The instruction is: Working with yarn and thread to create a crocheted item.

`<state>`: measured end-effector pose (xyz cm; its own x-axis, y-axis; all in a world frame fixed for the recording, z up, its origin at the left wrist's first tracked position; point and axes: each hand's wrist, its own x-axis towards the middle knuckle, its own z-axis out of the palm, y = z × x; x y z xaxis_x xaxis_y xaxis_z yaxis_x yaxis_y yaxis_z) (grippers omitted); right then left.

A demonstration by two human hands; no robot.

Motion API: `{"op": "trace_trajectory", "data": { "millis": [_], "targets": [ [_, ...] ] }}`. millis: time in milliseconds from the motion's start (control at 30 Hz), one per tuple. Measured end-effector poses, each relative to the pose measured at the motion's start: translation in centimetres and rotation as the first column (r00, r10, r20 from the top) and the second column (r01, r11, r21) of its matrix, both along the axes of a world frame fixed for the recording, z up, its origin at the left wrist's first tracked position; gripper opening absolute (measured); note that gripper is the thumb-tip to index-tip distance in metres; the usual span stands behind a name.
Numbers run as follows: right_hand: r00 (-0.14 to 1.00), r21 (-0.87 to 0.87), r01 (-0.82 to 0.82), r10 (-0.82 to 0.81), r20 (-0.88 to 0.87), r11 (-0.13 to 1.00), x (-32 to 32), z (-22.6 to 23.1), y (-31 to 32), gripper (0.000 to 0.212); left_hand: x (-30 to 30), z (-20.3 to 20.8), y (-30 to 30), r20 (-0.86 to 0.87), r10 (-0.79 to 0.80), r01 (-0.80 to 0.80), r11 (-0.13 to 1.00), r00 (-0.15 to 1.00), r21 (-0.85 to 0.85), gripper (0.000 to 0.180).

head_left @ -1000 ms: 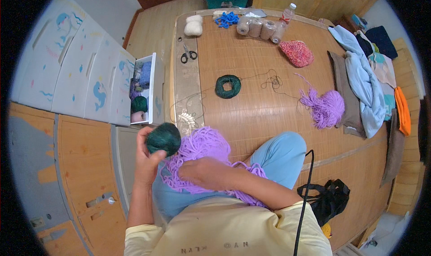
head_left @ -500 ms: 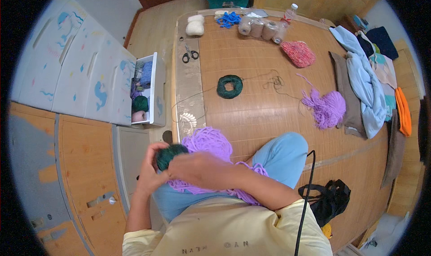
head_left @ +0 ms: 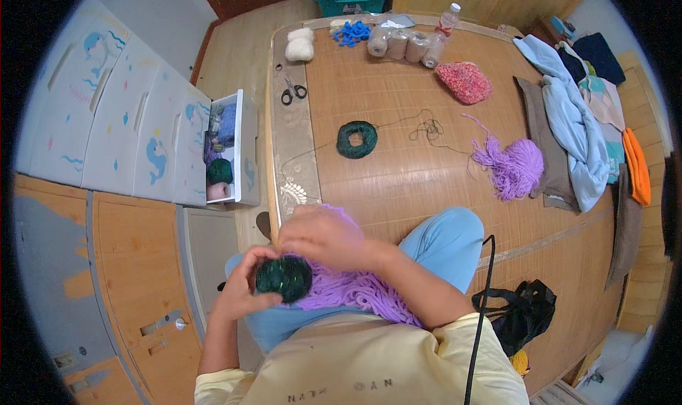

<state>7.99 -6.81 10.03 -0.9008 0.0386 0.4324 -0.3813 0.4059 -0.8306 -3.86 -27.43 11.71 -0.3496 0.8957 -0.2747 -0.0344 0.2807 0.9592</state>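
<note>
My left hand (head_left: 241, 291) cups a ball of dark green yarn (head_left: 285, 281) over my left thigh, thumb below and fingers around its far side. My right hand (head_left: 323, 236) is closed just above the ball, its fingertips pressed together near the ball's top. A thin green strand leads toward these fingers from a ring-shaped skein of green yarn (head_left: 345, 143) on the mat; its end at the fingers is hidden. Thick purple yarn (head_left: 362, 291) lies heaped across my lap, partly under the right forearm.
Scissors (head_left: 292, 92) and white yarn (head_left: 300, 46) lie along the left edge. Farther back are blue yarn (head_left: 351, 33), wrapped cones (head_left: 405, 46) and a bottle (head_left: 449, 18). Another purple bundle (head_left: 515, 165) lies right. An open drawer (head_left: 240, 146) juts out left. A black cable (head_left: 482, 320) hangs near my right arm.
The green ball and my left hand have come lower and slightly right. My right hand has moved from across the ball to above it, on its far side. The head view has shifted slightly.
</note>
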Motion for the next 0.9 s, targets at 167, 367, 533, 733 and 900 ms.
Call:
{"op": "trace_trajectory", "data": {
  "millis": [167, 367, 533, 733, 900],
  "targets": [
    [0.942, -0.417, -0.128, 0.241, 0.232, 0.9, -1.3, -3.9, 0.0, 0.02, 0.7, 1.3, 0.4, 0.592, 0.147, -0.336, 0.915, 0.793, 0.222, 0.089],
    [0.556, 0.352, 0.621, -0.71, 0.432, 0.7, -3.4, -14.7, 8.4, 0.038, -0.3, 1.2, -0.4, 0.481, 0.242, -0.368, 0.911, 0.843, 0.186, 0.091],
    [0.453, 0.659, 0.461, -0.797, 0.401, 0.594, -1.8, -15.2, 14.5, 0.029, 0.5, 1.1, -0.1, 0.465, 0.16, -0.255, 0.955, 0.871, 0.151, 0.089],
    [0.613, 0.689, 0.527, -0.784, 0.097, 0.497, 0.4, -17.1, 20.7, 0.025, 1.6, 1.5, 1.0, 0.449, -0.039, -0.063, 0.976, 0.892, 0.21, 0.084],
    [0.488, 0.612, 0.659, -0.868, 0.094, 0.437, -0.6, -14.9, 20.9, 0.023, 2.2, 1.4, 2.4, 0.451, -0.209, 0.074, 0.951, 0.868, 0.299, 0.08]
  ]
}}
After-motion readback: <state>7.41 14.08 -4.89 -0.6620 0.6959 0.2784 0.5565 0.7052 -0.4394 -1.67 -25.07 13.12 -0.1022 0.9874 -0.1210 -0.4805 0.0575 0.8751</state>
